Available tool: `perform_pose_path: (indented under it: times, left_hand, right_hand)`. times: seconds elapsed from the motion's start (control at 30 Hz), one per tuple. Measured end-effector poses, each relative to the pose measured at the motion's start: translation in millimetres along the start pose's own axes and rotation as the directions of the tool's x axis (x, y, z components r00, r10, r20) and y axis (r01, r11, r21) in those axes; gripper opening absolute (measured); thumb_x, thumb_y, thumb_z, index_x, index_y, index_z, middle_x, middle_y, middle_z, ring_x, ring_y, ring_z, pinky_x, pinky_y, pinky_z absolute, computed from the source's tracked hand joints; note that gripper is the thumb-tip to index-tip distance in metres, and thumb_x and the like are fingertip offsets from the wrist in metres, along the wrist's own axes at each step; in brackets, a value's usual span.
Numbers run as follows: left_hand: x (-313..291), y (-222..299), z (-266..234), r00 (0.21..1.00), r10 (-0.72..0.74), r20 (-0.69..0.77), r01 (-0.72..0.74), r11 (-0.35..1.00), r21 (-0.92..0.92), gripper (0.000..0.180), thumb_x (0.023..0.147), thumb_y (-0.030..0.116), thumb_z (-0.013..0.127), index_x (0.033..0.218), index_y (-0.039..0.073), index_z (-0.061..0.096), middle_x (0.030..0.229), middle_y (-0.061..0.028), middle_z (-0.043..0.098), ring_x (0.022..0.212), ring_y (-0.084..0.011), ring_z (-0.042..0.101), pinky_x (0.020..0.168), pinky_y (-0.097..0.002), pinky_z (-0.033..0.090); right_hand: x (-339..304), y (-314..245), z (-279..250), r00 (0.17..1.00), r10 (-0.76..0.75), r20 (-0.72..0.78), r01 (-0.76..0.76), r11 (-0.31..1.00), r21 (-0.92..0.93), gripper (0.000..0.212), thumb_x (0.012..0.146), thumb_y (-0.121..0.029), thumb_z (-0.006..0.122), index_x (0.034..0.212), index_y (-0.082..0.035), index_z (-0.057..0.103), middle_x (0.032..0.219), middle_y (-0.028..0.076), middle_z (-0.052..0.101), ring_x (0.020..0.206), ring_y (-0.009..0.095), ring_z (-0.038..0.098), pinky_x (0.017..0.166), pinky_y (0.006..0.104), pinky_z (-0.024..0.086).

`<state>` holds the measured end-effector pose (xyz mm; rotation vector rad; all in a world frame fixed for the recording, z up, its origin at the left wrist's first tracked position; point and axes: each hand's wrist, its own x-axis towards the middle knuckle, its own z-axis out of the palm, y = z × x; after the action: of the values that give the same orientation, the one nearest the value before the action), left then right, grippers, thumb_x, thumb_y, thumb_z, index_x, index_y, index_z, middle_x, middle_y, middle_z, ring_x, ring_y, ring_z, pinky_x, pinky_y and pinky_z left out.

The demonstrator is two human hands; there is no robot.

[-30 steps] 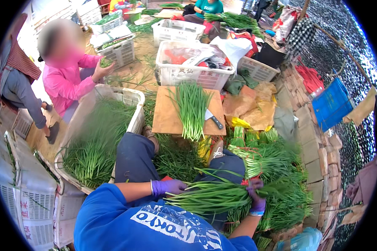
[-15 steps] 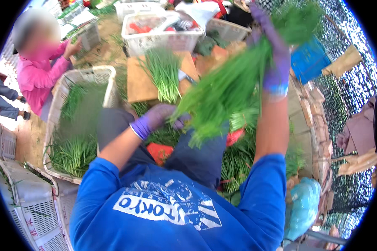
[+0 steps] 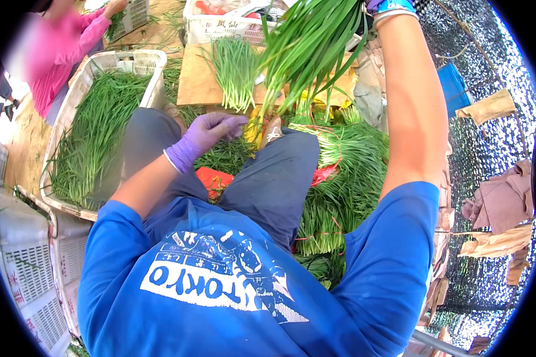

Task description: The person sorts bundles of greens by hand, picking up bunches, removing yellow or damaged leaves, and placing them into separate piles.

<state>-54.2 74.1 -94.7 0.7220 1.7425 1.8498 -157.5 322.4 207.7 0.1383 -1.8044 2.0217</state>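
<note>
My right hand (image 3: 392, 6), in a purple glove, is high at the top edge, partly cut off. It grips a large bunch of garlic chives (image 3: 315, 44), whose long green leaves fan down and to the left. Below the bunch, my left hand (image 3: 203, 135), also gloved in purple, hovers above my lap with thumb and fingers pinched together. Anything in that pinch is too small to make out. Yellowed leaves (image 3: 254, 128) hang just beyond its fingertips. A smaller bunch of chives (image 3: 235, 74) lies on a wooden board (image 3: 192, 74) ahead.
At left stands a white crate (image 3: 53, 143) of loose chives. Tied chive bundles (image 3: 348, 149) are piled by my right knee. Another white crate (image 3: 223, 30) is beyond the board, a blue bin (image 3: 452, 89) at right. A person in pink (image 3: 62, 53) works at far left.
My right hand has risen farther away with the bunch, toward the top edge. The leaves have swung clear of my left hand, which stays low over my lap. The view has shifted too.
</note>
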Motion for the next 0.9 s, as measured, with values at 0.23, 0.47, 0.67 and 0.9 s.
perform_pose_path:
  times: [0.23, 0.47, 0.67, 0.9]
  left_hand:
    - [0.4, 72.5, 22.8, 0.688, 0.631, -0.357, -0.299, 0.696, 0.653, 0.051, 0.071, 0.024, 0.067, 0.116, 0.009, 0.05, 0.087, -0.0093, 0.061, 0.074, -0.0189, 0.059, 0.06, -0.0277, 0.047]
    - [12.3, 70.6, 9.2, 0.469, 0.849, -0.243, -0.183, 0.362, 0.914, 0.041, 0.069, 0.009, 0.064, 0.109, 0.011, 0.055, 0.09, -0.0117, 0.06, 0.076, -0.0274, 0.058, 0.067, -0.0352, 0.045]
    - [-8.6, 81.5, -0.4, 0.475, 0.799, -0.369, -0.627, 0.601, 0.495, 0.022, 0.088, 0.003, 0.041, 0.107, 0.0, 0.053, 0.093, -0.0152, 0.062, 0.08, -0.0172, 0.061, 0.074, -0.0272, 0.05]
    - [-45.6, 119.9, 0.9, 0.258, 0.822, -0.509, -0.864, 0.432, 0.26, 0.019, 0.087, 0.008, 0.044, 0.1, 0.0, 0.056, 0.098, -0.017, 0.061, 0.077, -0.0221, 0.06, 0.069, -0.031, 0.048]
  right_hand:
    - [-41.2, -0.1, 43.2, 0.995, -0.036, -0.096, 0.014, 0.974, -0.227, 0.018, 0.076, -0.017, 0.055, 0.078, 0.001, 0.056, 0.066, 0.012, 0.057, 0.054, 0.023, 0.056, 0.05, 0.0348, 0.047]
    - [-55.4, 2.4, 68.7, 0.999, 0.046, -0.01, -0.047, 0.995, -0.092, 0.015, 0.077, -0.012, 0.051, 0.068, -0.001, 0.056, 0.06, 0.007, 0.052, 0.048, 0.019, 0.051, 0.044, 0.031, 0.043]
    - [-48.0, 15.1, 58.8, 0.994, -0.087, 0.064, 0.096, 0.985, -0.145, 0.011, 0.077, -0.01, 0.055, 0.072, -0.001, 0.058, 0.065, 0.006, 0.057, 0.052, 0.018, 0.053, 0.046, 0.029, 0.043]
    - [-40.8, 44.2, 42.4, 0.945, -0.324, -0.047, 0.292, 0.9, -0.323, 0.02, 0.072, -0.008, 0.064, 0.088, 0.003, 0.056, 0.072, 0.008, 0.061, 0.059, 0.018, 0.058, 0.051, 0.029, 0.046]
